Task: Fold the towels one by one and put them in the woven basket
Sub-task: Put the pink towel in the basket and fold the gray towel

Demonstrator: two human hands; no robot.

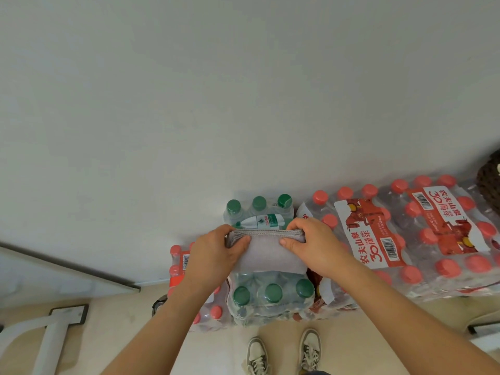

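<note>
A pale grey folded cloth towel (pixel 266 254) is held at both ends, flat on top of a shrink-wrapped pack of green-capped clear bottles (pixel 270 299). The left hand (pixel 213 255) is clamped on the left end, with the thumb laid across the top face and the fingers curled round the far, layered edge. The right hand (pixel 315 244) is set the same way on the right end, thumb on top and fingers (pixel 296 224) wrapped over that stacked edge.

The towel lies directly between the two sets of fingers, and its long axis runs straight from one grip to the other, left to right. The layers are seen neatly stacked along the far edge, so the fold is judged complete or very nearly so.

Now the relation that matters: a dark brown woven basket (pixel 489 182) is glimpsed only at the frame's right border, well beyond the right hand's fingers, with shrink-wrapped packs of red-capped bottles (pixel 405 231) lying between. The right hand is clearly the nearer one. A sideways carry along the towel's own long axis is expected, right end leading. The layers could slip apart if either grip is loosened on the way.
</note>
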